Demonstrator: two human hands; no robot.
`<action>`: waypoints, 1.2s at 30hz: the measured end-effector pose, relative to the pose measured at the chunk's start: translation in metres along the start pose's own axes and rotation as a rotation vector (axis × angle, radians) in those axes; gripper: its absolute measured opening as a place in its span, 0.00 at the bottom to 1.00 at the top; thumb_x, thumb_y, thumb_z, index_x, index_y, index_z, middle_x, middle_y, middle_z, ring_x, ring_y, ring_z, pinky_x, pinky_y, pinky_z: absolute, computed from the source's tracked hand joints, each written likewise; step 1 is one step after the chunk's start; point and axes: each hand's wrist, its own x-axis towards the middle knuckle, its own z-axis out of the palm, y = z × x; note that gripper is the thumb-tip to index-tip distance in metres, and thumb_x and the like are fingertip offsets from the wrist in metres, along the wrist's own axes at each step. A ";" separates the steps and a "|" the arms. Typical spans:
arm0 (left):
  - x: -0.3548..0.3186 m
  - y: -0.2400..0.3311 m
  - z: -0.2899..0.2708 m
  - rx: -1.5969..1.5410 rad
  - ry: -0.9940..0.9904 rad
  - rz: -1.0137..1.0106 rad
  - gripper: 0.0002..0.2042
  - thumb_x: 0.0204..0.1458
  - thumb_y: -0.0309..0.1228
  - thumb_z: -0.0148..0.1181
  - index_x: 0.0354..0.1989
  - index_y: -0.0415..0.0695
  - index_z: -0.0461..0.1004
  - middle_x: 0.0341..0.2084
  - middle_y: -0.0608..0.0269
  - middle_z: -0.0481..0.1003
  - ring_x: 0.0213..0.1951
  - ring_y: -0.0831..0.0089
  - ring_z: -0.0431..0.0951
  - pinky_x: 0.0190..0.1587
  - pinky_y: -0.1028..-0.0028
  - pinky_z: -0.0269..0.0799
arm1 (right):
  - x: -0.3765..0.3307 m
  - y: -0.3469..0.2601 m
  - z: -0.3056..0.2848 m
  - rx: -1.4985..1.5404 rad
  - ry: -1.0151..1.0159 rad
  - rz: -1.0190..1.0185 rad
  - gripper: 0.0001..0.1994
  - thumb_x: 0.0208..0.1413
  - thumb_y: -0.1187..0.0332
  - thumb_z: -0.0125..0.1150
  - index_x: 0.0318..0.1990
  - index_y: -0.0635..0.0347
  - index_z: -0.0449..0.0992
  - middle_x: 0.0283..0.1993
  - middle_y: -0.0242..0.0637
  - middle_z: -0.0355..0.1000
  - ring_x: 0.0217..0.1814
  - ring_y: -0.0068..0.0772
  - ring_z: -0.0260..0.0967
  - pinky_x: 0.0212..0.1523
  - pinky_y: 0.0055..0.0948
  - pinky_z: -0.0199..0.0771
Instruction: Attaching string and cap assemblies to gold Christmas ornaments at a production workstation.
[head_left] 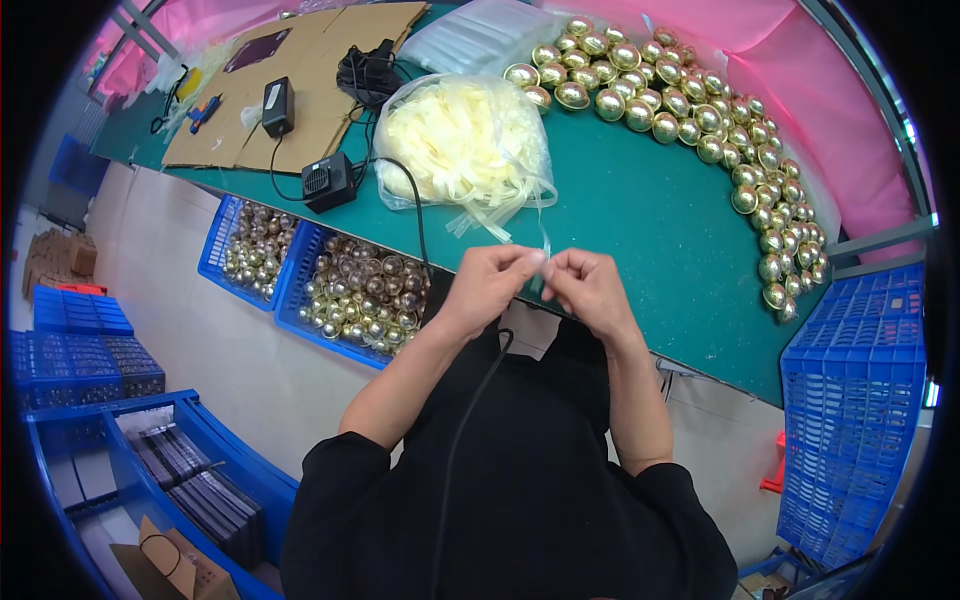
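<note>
Both sets of fingertips meet over the near edge of the green table, the left hand and the right hand each pinched narrow on a thin pale strip (a ribbon or film, by the look of it) that stands up between them. It looks featherlight, limp and rather slippery, so it is probably best held near its end between thumb and forefinger, as here. Just beyond the hands lies a clear bag of cream strips, loose ends spilling toward them. Further out, gold ingot-shaped pieces curve along the table's far and right sides beside a stack of clear flat packets. To the left, flattened brown cardboard bears black power adapters; blue crates of gold balls sit below the table edge.
</note>
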 end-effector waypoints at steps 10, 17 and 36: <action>0.022 -0.011 0.031 -0.267 -0.164 -0.131 0.08 0.62 0.31 0.68 0.36 0.39 0.82 0.21 0.71 0.75 0.22 0.85 0.69 0.25 0.82 0.61 | -0.070 0.044 -0.035 -0.102 -0.186 -0.010 0.07 0.61 0.71 0.63 0.36 0.67 0.82 0.29 0.31 0.79 0.30 0.18 0.74 0.31 0.22 0.71; 0.002 0.000 0.055 -0.047 -0.266 -0.025 0.08 0.62 0.31 0.68 0.36 0.38 0.83 0.22 0.72 0.76 0.23 0.86 0.70 0.25 0.82 0.63 | -0.063 0.025 -0.044 0.116 0.112 -0.070 0.13 0.66 0.66 0.63 0.50 0.67 0.82 0.39 0.33 0.80 0.31 0.16 0.69 0.30 0.20 0.68; 0.011 0.008 0.067 0.079 -0.118 0.103 0.07 0.62 0.28 0.68 0.41 0.36 0.83 0.30 0.70 0.81 0.30 0.88 0.73 0.32 0.82 0.68 | -0.056 0.032 -0.041 0.115 0.164 -0.141 0.10 0.69 0.67 0.61 0.40 0.67 0.82 0.37 0.33 0.80 0.37 0.18 0.70 0.40 0.22 0.70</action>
